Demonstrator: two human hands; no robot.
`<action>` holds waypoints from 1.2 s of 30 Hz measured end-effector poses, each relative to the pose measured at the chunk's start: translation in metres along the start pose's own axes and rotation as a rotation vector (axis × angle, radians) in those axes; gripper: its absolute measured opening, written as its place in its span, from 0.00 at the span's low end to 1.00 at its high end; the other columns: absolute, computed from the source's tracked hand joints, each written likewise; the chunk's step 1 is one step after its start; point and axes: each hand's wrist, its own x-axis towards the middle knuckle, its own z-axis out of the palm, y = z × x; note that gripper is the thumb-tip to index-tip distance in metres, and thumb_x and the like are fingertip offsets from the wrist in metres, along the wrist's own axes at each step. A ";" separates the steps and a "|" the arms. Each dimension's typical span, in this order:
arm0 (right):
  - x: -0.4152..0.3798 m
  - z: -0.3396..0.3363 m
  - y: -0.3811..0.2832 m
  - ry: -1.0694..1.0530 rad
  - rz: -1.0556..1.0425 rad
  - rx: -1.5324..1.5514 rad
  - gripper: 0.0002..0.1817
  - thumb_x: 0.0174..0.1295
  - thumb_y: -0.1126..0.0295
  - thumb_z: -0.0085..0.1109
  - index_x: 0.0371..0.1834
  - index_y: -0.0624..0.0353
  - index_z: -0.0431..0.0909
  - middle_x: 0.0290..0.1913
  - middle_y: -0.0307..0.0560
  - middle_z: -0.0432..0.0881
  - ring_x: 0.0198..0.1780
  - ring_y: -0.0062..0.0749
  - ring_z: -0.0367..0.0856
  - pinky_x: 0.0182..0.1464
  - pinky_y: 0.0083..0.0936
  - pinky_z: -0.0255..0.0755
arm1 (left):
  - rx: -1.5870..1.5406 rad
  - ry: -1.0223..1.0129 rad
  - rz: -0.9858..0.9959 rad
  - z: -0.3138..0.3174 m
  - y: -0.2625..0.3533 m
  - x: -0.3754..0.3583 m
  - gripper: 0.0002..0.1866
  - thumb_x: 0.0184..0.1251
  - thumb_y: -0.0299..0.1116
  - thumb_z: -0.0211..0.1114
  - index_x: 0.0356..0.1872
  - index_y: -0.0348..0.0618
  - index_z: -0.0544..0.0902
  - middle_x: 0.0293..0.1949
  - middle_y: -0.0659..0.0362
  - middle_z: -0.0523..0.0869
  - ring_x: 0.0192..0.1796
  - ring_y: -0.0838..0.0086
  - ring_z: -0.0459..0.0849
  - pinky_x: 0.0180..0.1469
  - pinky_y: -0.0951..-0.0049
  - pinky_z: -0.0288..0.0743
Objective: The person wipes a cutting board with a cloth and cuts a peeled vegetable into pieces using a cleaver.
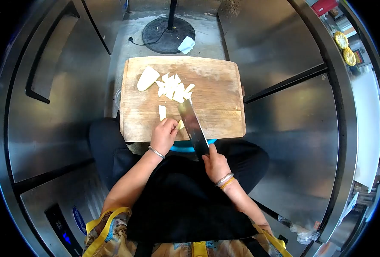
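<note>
A wooden cutting board (218, 94) lies in front of me. My right hand (217, 163) is closed around the handle of a cleaver (192, 124), whose blade points up and left across the board's near half. My left hand (165, 135) is at the board's near edge, left of the blade, with its fingers closed on a small pale yellow piece (180, 125). Just beyond these fingers lies a pale strip (162, 112). Several cut pieces (170, 87) form a loose pile past the blade's tip. A larger pale chunk (148, 79) rests at the board's upper left.
Part of a blue basin (182, 146) shows under the board's near edge. A black round stand base (168, 35) with a cord and a crumpled white paper (186, 44) are on the floor beyond. Steel cabinets (290, 111) flank both sides.
</note>
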 end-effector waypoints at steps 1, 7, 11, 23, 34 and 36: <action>-0.001 0.002 -0.003 -0.020 0.039 -0.011 0.15 0.60 0.74 0.57 0.46 0.62 0.63 0.27 0.62 0.80 0.31 0.61 0.79 0.31 0.50 0.72 | 0.001 0.004 0.003 0.002 0.000 0.000 0.11 0.49 0.18 0.68 0.31 0.40 0.75 0.30 0.54 0.79 0.32 0.60 0.81 0.35 0.65 0.76; -0.002 0.006 -0.019 -0.088 0.120 -0.114 0.13 0.62 0.73 0.55 0.44 0.62 0.62 0.29 0.65 0.79 0.32 0.63 0.78 0.33 0.52 0.71 | -0.004 -0.001 0.001 0.002 0.000 0.000 0.10 0.48 0.18 0.68 0.30 0.40 0.76 0.28 0.54 0.79 0.32 0.60 0.81 0.34 0.65 0.76; 0.000 0.017 -0.022 -0.165 0.184 -0.219 0.15 0.62 0.72 0.54 0.47 0.62 0.59 0.28 0.65 0.79 0.32 0.63 0.79 0.32 0.53 0.72 | 0.032 -0.005 0.046 0.004 -0.005 0.000 0.09 0.49 0.19 0.66 0.30 0.40 0.76 0.28 0.54 0.80 0.32 0.59 0.81 0.35 0.63 0.76; -0.011 -0.042 -0.010 0.127 0.162 0.174 0.17 0.61 0.75 0.56 0.50 0.65 0.62 0.30 0.67 0.80 0.37 0.65 0.78 0.33 0.48 0.73 | 0.048 0.105 0.040 0.009 0.020 0.035 0.13 0.53 0.19 0.66 0.39 0.41 0.77 0.33 0.53 0.80 0.32 0.64 0.83 0.35 0.68 0.77; -0.012 -0.030 -0.003 -0.203 0.477 0.489 0.17 0.65 0.74 0.54 0.54 0.64 0.61 0.17 0.42 0.72 0.13 0.23 0.71 0.15 0.23 0.67 | 0.306 -0.074 0.050 0.027 0.016 0.051 0.07 0.55 0.20 0.60 0.33 0.42 0.74 0.35 0.52 0.77 0.36 0.53 0.80 0.38 0.57 0.75; 0.007 -0.030 -0.002 -0.188 0.439 0.467 0.18 0.65 0.74 0.55 0.55 0.65 0.62 0.17 0.43 0.73 0.13 0.24 0.72 0.14 0.23 0.66 | 0.226 -0.023 0.111 0.026 0.021 0.071 0.07 0.55 0.20 0.60 0.34 0.42 0.74 0.35 0.52 0.77 0.36 0.52 0.80 0.38 0.56 0.75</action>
